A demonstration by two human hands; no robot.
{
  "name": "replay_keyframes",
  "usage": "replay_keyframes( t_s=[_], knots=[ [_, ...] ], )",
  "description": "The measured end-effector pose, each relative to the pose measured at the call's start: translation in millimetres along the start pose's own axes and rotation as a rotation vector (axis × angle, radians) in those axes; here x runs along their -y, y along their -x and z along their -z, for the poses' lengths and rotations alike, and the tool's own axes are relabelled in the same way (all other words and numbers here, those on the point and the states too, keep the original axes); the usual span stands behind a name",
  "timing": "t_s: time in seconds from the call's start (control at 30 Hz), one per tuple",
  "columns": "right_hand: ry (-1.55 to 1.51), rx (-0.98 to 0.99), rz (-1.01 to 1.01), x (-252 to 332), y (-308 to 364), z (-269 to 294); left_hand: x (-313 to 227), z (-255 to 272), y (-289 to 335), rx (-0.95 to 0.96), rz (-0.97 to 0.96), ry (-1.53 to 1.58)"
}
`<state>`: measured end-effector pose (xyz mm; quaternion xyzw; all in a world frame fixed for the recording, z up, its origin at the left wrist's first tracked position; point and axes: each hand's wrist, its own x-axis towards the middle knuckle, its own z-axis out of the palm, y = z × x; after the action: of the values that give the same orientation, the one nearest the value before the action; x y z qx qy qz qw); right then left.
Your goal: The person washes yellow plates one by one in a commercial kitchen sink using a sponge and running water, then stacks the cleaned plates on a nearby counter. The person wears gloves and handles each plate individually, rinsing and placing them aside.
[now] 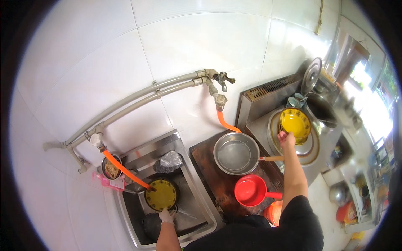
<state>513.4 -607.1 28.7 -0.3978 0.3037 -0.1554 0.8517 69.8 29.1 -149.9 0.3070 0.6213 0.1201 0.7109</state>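
Note:
My right hand (287, 139) is stretched out to the right and pinches the near rim of a yellow bowl (294, 121) with a dark pattern round its inner edge. Under it part of another yellow bowl (301, 141) shows, over a wide round metal lid or tray (312, 154). Down in the steel sink (190, 175), my left hand (167, 215) grips the near rim of a yellow patterned dish (161, 195). The end of an orange hose (125, 170) reaches over that dish. Whether the dish sits inside a dark pan is hard to make out.
Between sink and stove, a brown board (217, 188) carries a steel strainer (236, 153) with a wooden handle and a red dipper (250, 190). A silver scouring pad (169, 161) lies on the sink ledge. Pipes (138, 100) run along the wall. A deep pot (320, 109) stands far right.

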Motion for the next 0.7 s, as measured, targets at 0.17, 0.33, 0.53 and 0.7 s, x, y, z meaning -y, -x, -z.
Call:
replay_keyframes(
  t_s=[0.17, 0.33, 0.53, 0.7],
  knots=[
    [-0.046, 0.026, -0.098, -7, -31, 24, -14, 10, -8, 0.027, -0.051, 0.045],
    [-0.031, 0.033, -0.154, -8, -37, 42, -27, 17, -14, 0.05, -0.282, 0.002],
    [0.121, 0.189, -0.146, -40, 33, 31, -28, 50, 7, 0.058, -0.434, -0.116],
    [0.835, 0.786, -0.253, -136, 170, 27, -25, 79, 21, 0.065, -0.411, 0.211]
  ],
)
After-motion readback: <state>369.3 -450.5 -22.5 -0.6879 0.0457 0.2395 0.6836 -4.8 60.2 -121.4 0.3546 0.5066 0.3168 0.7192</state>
